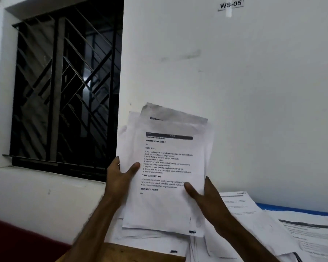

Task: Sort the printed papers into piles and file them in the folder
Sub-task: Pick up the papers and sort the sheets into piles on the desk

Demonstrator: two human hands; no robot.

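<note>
1. The left hand and right hand hold a stack of papers upright, raised above the bench, printed side facing the person.
2. The left hand grips the stack's left edge and the right hand its lower right edge, each with the thumb on the front page.
3. Loose papers lie spread on the bench below and to the right.
4. A blue strip shows behind them, against the wall.
5. A barred window is on the left.

Left hand, right hand, raised, thumbs pinching
</note>
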